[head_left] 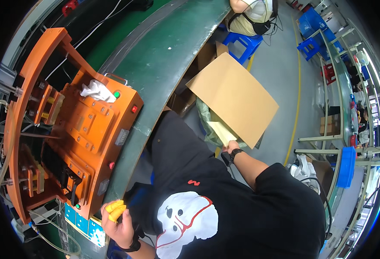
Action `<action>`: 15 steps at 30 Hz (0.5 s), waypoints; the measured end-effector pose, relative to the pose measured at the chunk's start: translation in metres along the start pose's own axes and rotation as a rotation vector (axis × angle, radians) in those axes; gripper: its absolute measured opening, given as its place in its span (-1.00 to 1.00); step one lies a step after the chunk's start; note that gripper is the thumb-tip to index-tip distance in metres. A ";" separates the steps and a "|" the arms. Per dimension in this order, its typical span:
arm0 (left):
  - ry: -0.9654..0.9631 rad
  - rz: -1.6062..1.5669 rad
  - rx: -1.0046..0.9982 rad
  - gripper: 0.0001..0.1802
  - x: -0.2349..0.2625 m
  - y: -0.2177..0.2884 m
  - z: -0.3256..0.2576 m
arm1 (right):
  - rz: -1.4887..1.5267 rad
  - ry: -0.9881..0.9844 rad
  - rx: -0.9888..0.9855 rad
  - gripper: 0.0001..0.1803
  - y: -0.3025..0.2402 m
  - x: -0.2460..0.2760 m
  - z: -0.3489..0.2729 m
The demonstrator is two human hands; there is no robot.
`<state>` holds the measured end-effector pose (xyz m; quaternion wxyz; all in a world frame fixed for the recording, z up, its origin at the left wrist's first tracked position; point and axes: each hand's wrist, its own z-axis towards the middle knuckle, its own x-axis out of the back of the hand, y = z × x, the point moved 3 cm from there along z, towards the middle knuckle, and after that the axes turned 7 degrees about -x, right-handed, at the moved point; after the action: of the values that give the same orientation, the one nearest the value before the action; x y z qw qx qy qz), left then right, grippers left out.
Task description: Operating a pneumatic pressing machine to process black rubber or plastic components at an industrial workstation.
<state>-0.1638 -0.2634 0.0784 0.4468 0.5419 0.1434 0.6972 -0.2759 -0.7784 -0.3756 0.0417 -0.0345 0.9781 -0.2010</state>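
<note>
My left hand (120, 224) is raised beside the orange press fixture (99, 142). Yellow finger cots (116, 210) cover two of its loosely curled fingertips; the thumb stands apart, and I see nothing held. Over on the right, my right hand (231, 149) is closed on the end of a pale yellow flat piece (221, 132). That piece slants under the edge of a large brown cardboard sheet (237, 97). Greenish clear plastic film (203, 115) shows beneath the cardboard. A small black object (226, 159) is against my right hand; its kind is unclear. Both wrists wear black bands.
The fixture stands on a green workbench (164, 56), with a crumpled white cloth (98, 91) on top. Blue-and-white printed sheets (84, 224) lie near my left hand. A person sits on a blue stool (244, 43) at the far end. Shelving (341, 151) lines the right side.
</note>
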 end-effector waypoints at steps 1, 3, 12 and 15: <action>-0.003 -0.002 0.016 -0.87 -0.001 -0.003 -0.002 | 0.094 -0.089 -0.065 -0.77 0.000 0.000 0.001; 0.018 0.040 0.030 -0.87 0.009 0.001 -0.013 | 0.032 0.124 -0.142 -0.69 0.009 -0.029 -0.031; 0.072 0.082 0.130 -0.87 0.010 -0.022 -0.032 | -0.771 -0.196 0.013 -0.62 -0.010 -0.105 -0.102; 0.078 0.182 0.125 -0.82 0.021 -0.027 -0.039 | -1.093 -0.471 0.390 -0.66 -0.011 -0.181 -0.193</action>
<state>-0.1862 -0.2210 0.0587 0.3410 0.5519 0.1541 0.7452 -0.1137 -0.6980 -0.1826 0.1527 -0.5651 0.7288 -0.3552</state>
